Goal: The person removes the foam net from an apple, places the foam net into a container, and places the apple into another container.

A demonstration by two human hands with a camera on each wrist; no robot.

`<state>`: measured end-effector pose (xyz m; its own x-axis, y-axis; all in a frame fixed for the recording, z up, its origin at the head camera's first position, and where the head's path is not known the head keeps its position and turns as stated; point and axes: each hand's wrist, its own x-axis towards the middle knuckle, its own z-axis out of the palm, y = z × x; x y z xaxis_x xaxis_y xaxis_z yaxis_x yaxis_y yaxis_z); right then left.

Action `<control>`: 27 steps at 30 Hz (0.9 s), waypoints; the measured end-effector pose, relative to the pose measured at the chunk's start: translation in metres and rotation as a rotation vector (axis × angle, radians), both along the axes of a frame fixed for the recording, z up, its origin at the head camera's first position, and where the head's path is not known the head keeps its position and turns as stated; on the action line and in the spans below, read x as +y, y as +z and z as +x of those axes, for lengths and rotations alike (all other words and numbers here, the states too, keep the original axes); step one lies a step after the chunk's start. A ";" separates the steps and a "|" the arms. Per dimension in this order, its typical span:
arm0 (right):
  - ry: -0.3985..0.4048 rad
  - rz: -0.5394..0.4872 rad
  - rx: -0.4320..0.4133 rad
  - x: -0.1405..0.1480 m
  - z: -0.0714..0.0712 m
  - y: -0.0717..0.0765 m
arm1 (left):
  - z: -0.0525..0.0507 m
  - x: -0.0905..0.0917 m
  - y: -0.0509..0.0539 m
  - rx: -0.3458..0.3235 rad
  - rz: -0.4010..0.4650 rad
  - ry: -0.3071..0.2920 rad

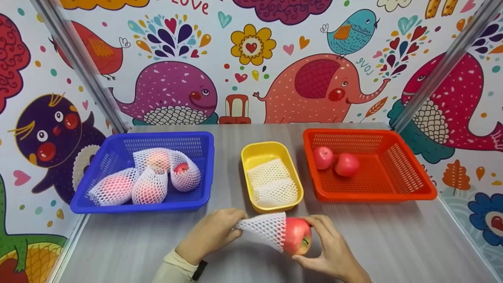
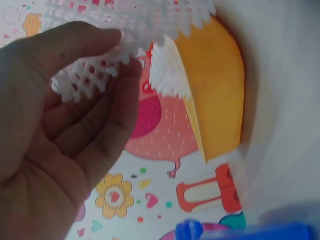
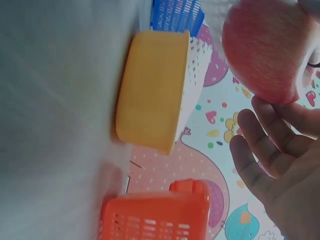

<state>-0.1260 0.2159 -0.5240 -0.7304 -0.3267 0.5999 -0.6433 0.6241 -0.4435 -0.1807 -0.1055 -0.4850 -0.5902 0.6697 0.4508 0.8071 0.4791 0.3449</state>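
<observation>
A red apple point(image 1: 295, 236) is partly inside a white foam net sleeve point(image 1: 267, 229), its stem end bare and facing right. My right hand point(image 1: 332, 251) holds the apple's bare end between thumb and fingertips. With thumb and forefinger, my left hand point(image 1: 215, 235) pinches the sleeve's narrow end. The left wrist view shows the net point(image 2: 82, 75) running between those fingers. In the right wrist view the apple point(image 3: 267, 47) rests against the fingertips, the other fingers spread below it. Both hands are above the table, in front of the yellow tub point(image 1: 299, 195).
At left, a blue basket point(image 1: 143, 208) contains several apples in foam nets point(image 1: 149, 188). Foam net sleeves point(image 1: 271, 177) lie in the yellow tub in the middle. The red basket point(image 1: 377, 196) at right holds two bare apples point(image 1: 347, 164). A patterned wall point(image 1: 243, 51) stands behind.
</observation>
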 end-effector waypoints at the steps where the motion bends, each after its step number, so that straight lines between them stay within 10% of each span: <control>1: -0.006 -0.004 -0.003 0.001 0.000 0.000 | -0.003 -0.003 0.003 0.009 -0.004 0.019; 7: -0.030 -0.008 -0.005 0.006 0.004 -0.001 | -0.034 -0.012 0.029 0.026 -0.015 0.112; 16: -0.049 0.020 -0.032 0.005 0.008 -0.003 | -0.104 0.014 0.060 -0.134 -0.097 0.232; 27: -0.020 0.008 -0.016 0.006 0.009 -0.009 | -0.193 0.053 0.036 -0.334 -0.223 0.377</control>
<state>-0.1168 0.2215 -0.5332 -0.7462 -0.3161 0.5859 -0.6235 0.6404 -0.4485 -0.3735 -0.0523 -0.4490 -0.8944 0.4418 0.0691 0.4292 0.8048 0.4101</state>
